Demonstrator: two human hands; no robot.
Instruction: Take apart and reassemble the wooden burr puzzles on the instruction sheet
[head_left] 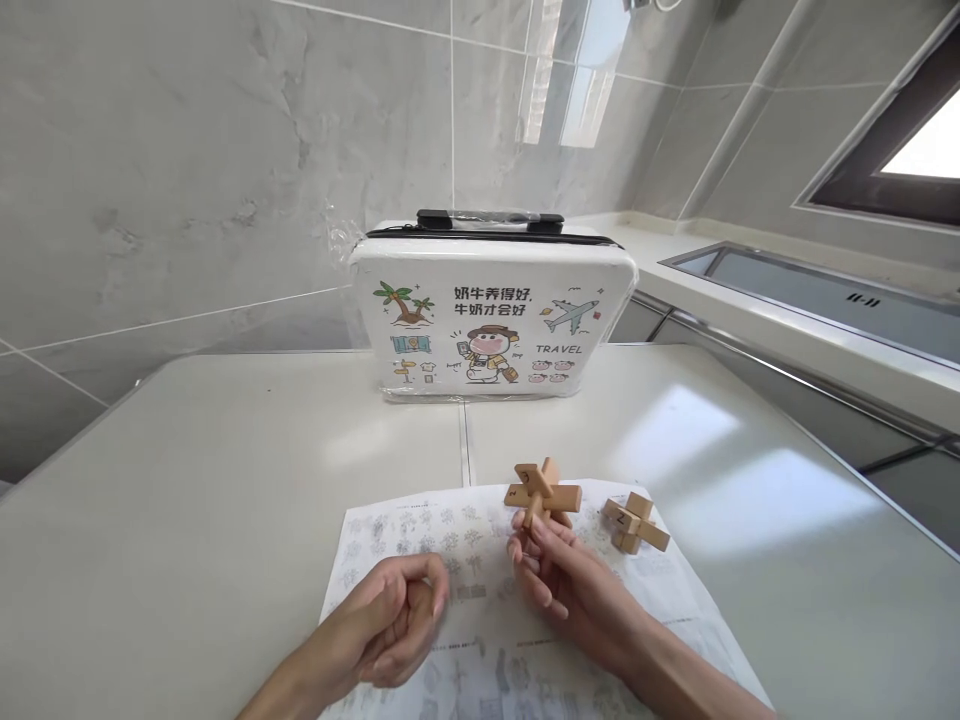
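Observation:
My right hand (559, 570) grips a wooden burr puzzle (541, 495) by one of its lower bars, between thumb and fingers. The puzzle is made of crossed notched bars, and some bar faces carry dark numbers. It is held up over the far edge of a printed paper sheet (480, 520). To its right a second, paler wooden burr puzzle (636, 522), marked with a 2, rests on the sheet. Over the left part of the sheet, my left hand (405, 610) is closed with curled fingers. Whether anything is inside it is hidden.
A white cartoon-printed suitcase (495, 320) in clear plastic wrap stands upright at the back of the white table (187, 520), against a grey tiled wall. A counter with a sink (810, 290) runs along the right. A seam crosses the table's middle.

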